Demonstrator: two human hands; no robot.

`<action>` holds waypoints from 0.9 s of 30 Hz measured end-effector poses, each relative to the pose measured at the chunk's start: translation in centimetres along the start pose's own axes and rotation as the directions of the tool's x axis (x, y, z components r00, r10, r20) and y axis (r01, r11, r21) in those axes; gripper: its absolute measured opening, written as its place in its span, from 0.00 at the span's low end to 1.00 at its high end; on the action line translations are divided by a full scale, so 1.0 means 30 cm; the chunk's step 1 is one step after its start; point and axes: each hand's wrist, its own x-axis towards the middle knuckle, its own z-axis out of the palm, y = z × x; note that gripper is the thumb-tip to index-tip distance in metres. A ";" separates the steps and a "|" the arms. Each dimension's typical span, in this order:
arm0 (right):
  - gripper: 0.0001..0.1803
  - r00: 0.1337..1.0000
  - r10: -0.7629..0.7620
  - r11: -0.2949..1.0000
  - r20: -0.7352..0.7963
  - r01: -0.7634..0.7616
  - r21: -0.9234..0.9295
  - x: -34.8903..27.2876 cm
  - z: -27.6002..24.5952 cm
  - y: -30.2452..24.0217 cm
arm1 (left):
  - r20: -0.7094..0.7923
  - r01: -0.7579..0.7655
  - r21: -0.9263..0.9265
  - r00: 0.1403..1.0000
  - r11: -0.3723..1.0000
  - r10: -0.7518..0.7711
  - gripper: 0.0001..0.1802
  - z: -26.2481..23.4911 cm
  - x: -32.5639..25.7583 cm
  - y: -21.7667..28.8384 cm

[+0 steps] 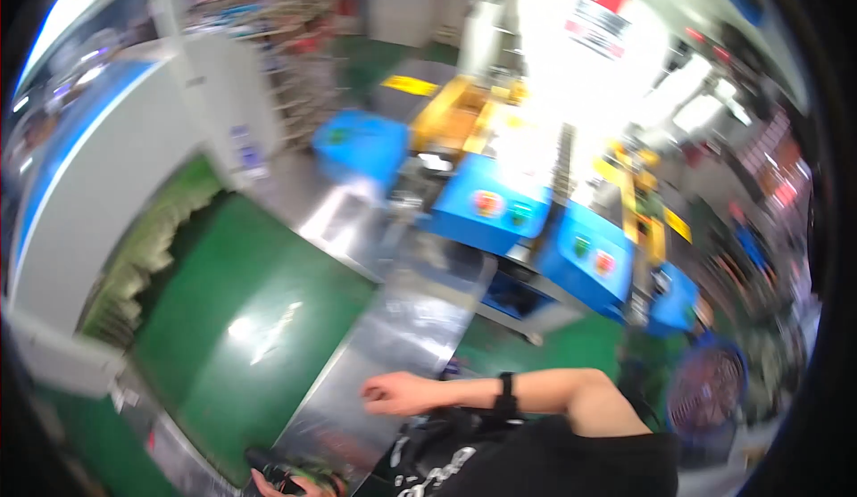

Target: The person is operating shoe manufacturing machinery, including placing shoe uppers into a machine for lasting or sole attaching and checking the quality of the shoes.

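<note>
Apart from the curled right hand (397, 393) above the metal surface (393, 318), the nearer left hand (306, 486), lower left, seems closed around a slanting dark object (265, 459).

Logged at twelve o'clock: yellow frame (436, 120). Near one: blue box (502, 185) with red button (488, 203), green button (520, 213). At three: second blue box (576, 270). Toward four: round blue-rimmed thing (710, 385), blurred. Past nine: pale housing (107, 176), blue-striped.
</note>
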 end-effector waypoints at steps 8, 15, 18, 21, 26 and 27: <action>0.17 0.918 -0.014 0.996 -0.397 0.048 0.076 -0.405 -0.277 0.032 | 0.772 -0.436 -0.330 0.385 0.837 0.505 0.34 0.452 0.115 0.223; 0.12 0.049 0.025 0.996 -0.998 -0.082 0.021 -1.110 -0.929 0.215 | 0.807 -0.511 -0.536 -0.076 0.672 0.586 0.35 0.679 -0.146 0.387; 0.23 -0.282 0.133 0.962 -0.950 -0.193 0.192 -1.413 -1.229 0.355 | 0.864 -0.496 -0.479 -0.120 0.724 0.489 0.28 0.697 -0.269 0.561; 0.33 -0.303 0.187 0.848 -0.934 -0.431 0.309 -1.549 -1.502 0.411 | 0.853 -0.437 -0.501 -0.103 0.747 0.512 0.26 0.770 -0.348 0.641; 0.27 -0.367 0.276 0.592 -0.888 -0.663 0.458 -1.476 -1.687 0.712 | 0.829 -0.399 -0.533 -0.067 0.747 0.555 0.26 0.773 -0.430 0.859; 0.28 -0.352 0.247 0.578 -0.903 -0.694 0.429 -1.490 -1.689 0.732 | 0.819 -0.391 -0.539 -0.035 0.746 0.573 0.26 0.773 -0.433 0.890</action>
